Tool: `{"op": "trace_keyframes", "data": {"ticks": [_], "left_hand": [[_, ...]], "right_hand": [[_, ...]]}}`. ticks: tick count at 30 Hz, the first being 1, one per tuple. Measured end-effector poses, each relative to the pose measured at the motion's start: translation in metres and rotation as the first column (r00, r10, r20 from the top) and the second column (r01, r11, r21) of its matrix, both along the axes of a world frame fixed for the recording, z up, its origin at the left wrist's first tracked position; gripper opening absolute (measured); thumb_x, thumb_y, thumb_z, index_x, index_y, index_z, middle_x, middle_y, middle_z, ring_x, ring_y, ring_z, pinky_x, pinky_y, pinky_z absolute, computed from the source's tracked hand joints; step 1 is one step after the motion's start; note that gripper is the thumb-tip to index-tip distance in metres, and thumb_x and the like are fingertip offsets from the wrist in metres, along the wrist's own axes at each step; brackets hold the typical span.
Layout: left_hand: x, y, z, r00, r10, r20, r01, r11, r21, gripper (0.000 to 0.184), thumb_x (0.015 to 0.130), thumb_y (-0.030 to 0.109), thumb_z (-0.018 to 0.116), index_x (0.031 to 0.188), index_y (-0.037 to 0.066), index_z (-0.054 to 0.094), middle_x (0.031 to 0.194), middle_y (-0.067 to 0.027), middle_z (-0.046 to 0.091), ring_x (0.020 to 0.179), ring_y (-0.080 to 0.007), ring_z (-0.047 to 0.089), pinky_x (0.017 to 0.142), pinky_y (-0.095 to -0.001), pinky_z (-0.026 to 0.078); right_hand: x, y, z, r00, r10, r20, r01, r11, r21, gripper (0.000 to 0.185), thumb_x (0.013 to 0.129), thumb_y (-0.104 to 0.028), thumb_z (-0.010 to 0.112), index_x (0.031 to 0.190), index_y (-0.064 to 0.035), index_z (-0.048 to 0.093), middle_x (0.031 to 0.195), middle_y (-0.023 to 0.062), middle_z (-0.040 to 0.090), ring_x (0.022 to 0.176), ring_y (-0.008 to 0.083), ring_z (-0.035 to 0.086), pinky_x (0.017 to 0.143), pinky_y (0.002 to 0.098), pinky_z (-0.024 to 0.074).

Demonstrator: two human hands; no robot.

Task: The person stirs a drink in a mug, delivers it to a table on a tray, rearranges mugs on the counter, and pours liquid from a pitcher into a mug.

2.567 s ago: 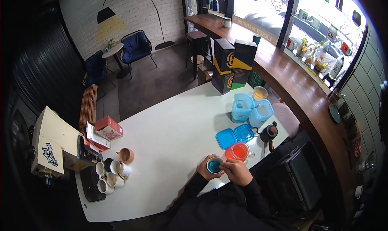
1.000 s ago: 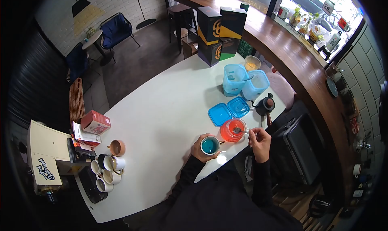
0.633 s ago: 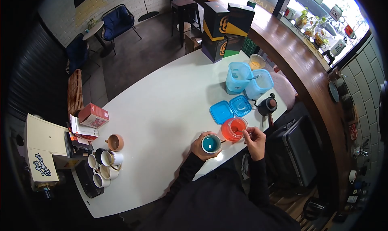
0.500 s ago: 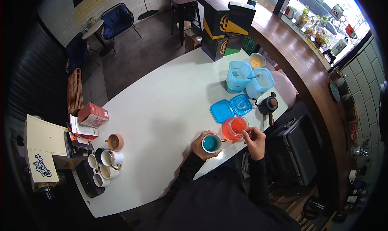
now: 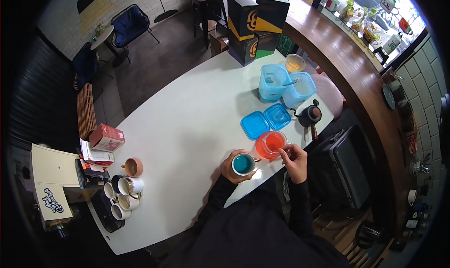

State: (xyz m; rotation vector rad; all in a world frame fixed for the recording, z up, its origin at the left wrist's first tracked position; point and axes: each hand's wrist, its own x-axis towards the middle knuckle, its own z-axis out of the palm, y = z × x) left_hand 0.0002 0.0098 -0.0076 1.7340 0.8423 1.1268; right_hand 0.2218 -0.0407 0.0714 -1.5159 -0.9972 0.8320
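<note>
My left hand (image 5: 229, 168) is wrapped round a light cup of blue liquid (image 5: 243, 164), its handle pointing right. Just right of it stands a glass jug of red liquid (image 5: 271, 144). My right hand (image 5: 295, 162) is pinched at the jug's right rim, on a thin utensil too small to name. Two blue lids (image 5: 255, 125) lie flat behind the jug. Beyond them stand two light-blue tubs (image 5: 273, 84), one with a spoon handle across its top. A black kettle (image 5: 309, 115) with a brown handle is to the right of the lids.
Several mugs (image 5: 128, 202) and a terracotta cup (image 5: 132, 167) stand at the left end of the white table (image 5: 178, 146). A red box (image 5: 107, 137) is behind them. Black boxes (image 5: 242, 29) are stacked at the far edge, near a small bowl (image 5: 295, 62). A wooden counter (image 5: 344, 73) curves along the right.
My right hand moved from the cup of blue liquid to the jug of red liquid. A spoon seen over the jug a second ago has dipped inside it. The camera view has shifted.
</note>
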Motion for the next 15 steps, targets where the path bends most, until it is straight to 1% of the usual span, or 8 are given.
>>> {"op": "trace_keyframes", "data": {"ticks": [3,6,8,9,11,12,14,15], "left_hand": [[-0.001,0.0,0.0,1.0,-0.02,0.024,0.021,1.0,-0.016,0.073,0.057,0.017,0.093,0.118,0.005,0.054,0.113,-0.0106,0.063,0.103,-0.0219,0.064,0.088,-0.0352,0.054],[-0.002,0.0,-0.003,0.999,-0.045,0.018,0.045,0.999,0.013,0.082,0.055,0.022,0.096,0.122,0.004,0.053,0.116,-0.0115,0.062,0.106,-0.0224,0.064,0.09,-0.0359,0.053],[-0.004,0.0,-0.006,0.999,-0.05,0.013,0.05,0.999,0.001,0.097,0.051,0.031,0.099,0.129,0.002,0.049,0.119,-0.0123,0.06,0.109,-0.0225,0.062,0.093,-0.0362,0.052],[-0.005,0.001,-0.003,0.998,-0.056,0.008,0.056,0.998,-0.001,0.097,0.051,0.031,0.099,0.129,0.002,0.049,0.119,-0.0123,0.06,0.109,-0.0225,0.062,0.093,-0.0362,0.052],[-0.006,0.002,0.003,0.998,-0.068,-0.015,0.069,0.997,0.029,0.111,0.048,0.036,0.1,0.137,0.001,0.043,0.123,-0.0119,0.059,0.111,-0.0226,0.062,0.095,-0.0366,0.051],[-0.006,0.002,0.003,0.997,-0.076,-0.018,0.077,0.997,0.029,0.111,0.048,0.036,0.1,0.137,0.001,0.043,0.123,-0.0119,0.059,0.111,-0.0226,0.062,0.095,-0.0366,0.051],[-0.008,-0.001,0.004,0.997,-0.071,0.019,0.071,0.996,-0.051,0.12,0.048,0.045,0.098,0.142,0.0,0.037,0.131,-0.0152,0.055,0.12,-0.0262,0.057,0.101,-0.0418,0.046],[-0.008,-0.002,0.012,0.997,-0.078,0.013,0.079,0.996,-0.052,0.12,0.048,0.045,0.098,0.142,0.0,0.037,0.131,-0.0152,0.055,0.12,-0.0262,0.057,0.101,-0.0418,0.046]], "right_hand": [[0.001,-0.001,0.002,1.0,0.015,0.004,-0.015,1.0,-0.003,0.012,0.091,-0.006,0.07,0.094,0.0029,0.065,0.067,-0.0025,0.057,0.054,0.0017,0.05,0.049,0.0176,0.0381],[0.007,-0.004,0.007,1.0,0.022,-0.002,-0.022,1.0,-0.009,0.013,0.093,-0.008,0.068,0.1,0.0027,0.064,0.068,-0.0019,0.057,0.054,0.0016,0.05,0.049,0.0175,0.0379],[0.012,-0.006,0.011,1.0,0.02,-0.011,-0.02,1.0,-0.019,0.014,0.095,-0.009,0.066,0.103,0.0025,0.064,0.069,-0.0013,0.057,0.055,0.0016,0.05,0.049,0.0176,0.0378],[0.015,-0.007,0.013,0.999,0.008,-0.043,-0.008,1.0,-0.002,0.015,0.097,-0.011,0.063,0.105,0.0023,0.063,0.07,-0.0006,0.058,0.054,0.0017,0.049,0.048,0.0177,0.0374],[0.024,-0.01,0.017,0.997,-0.013,-0.078,0.014,1.0,0.014,0.017,0.099,-0.012,0.06,0.107,0.0021,0.063,0.071,0.0,0.058,0.054,0.0018,0.049,0.048,0.0178,0.0371],[0.031,-0.011,0.019,0.997,-0.025,-0.075,0.026,1.0,0.013,0.018,0.1,-0.013,0.058,0.107,0.0022,0.063,0.073,0.0005,0.059,0.054,0.002,0.049,0.047,0.018,0.0368],[0.045,-0.013,0.019,0.998,-0.046,-0.049,0.047,0.999,0.011,0.02,0.101,-0.015,0.056,0.107,0.0024,0.063,0.074,0.0008,0.059,0.054,0.0022,0.048,0.047,0.0185,0.0364],[0.051,-0.012,0.021,0.995,-0.08,-0.051,0.08,0.997,-0.009,0.017,0.098,-0.012,0.059,0.104,0.0028,0.065,0.073,0.0025,0.06,0.057,0.0046,0.052,0.052,0.0209,0.0409]]}}
